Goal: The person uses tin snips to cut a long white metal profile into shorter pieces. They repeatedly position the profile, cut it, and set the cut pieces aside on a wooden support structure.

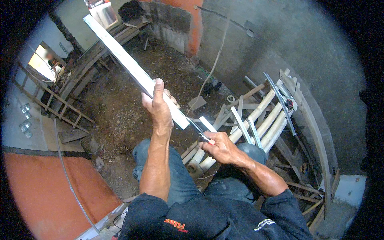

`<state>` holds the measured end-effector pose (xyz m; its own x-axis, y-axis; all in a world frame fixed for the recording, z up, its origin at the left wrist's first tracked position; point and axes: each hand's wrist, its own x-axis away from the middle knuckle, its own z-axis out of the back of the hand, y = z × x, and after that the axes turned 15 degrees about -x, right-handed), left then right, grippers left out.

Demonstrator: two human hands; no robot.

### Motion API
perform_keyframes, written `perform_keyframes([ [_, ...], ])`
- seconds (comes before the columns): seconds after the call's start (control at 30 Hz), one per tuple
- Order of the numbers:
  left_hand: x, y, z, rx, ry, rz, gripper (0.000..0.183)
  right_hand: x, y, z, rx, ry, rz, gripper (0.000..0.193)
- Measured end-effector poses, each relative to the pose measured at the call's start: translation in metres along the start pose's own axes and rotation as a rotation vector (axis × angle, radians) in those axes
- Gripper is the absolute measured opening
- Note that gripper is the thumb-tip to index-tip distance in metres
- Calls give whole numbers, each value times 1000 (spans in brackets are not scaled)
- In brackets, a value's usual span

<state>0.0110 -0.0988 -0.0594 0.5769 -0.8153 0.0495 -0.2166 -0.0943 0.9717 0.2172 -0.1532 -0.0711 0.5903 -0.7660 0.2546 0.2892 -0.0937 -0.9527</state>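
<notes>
Left hand (159,105) is clamped round a long pale metal strip (132,68), thumb up along its near face, fingers wrapped behind; grip sits close to the strip's lower end. Strip looks like a flat, light grey-white channel or profile, straight, narrow, with a folded edge showing as a darker line along one side; surface is dull, lightly scuffed; it runs from the hand up toward 11 o'clock, far end reaching the top of the view; near end is cut square just at 4 o'clock of the left hand. Strip is held in the air, above the dirt floor (116,116), tilted, not resting on anything visible.

Right hand (219,148) is closed on a thin dark tool (197,128), blade-like, tip pointing toward 10 o'clock at the cut end of the strip; tip appears to touch or nearly touch the end, cannot tell which. Hands are apart, right one at 4 o'clock of the left, near each other.

At 3 o'clock of the right hand: a stack of pale round poles (264,124) with more short metal profiles (240,124) lying across them. Wooden ladder (52,100) leans at 9 o'clock; grey rendered wall (312,52) at 1 o'clock; person's jeans-clad knees (180,176) below the hands.
</notes>
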Motion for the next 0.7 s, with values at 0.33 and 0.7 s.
perform_keyframes([
  [0.33, -8, 0, 5, 81, 42, 32, 35, 8, -11, 7, 37, -91, -70, 21],
  [0.7, -7, -1, 5, 85, 64, 33, 35, 10, -18, 6, 85, -66, -55, 23],
])
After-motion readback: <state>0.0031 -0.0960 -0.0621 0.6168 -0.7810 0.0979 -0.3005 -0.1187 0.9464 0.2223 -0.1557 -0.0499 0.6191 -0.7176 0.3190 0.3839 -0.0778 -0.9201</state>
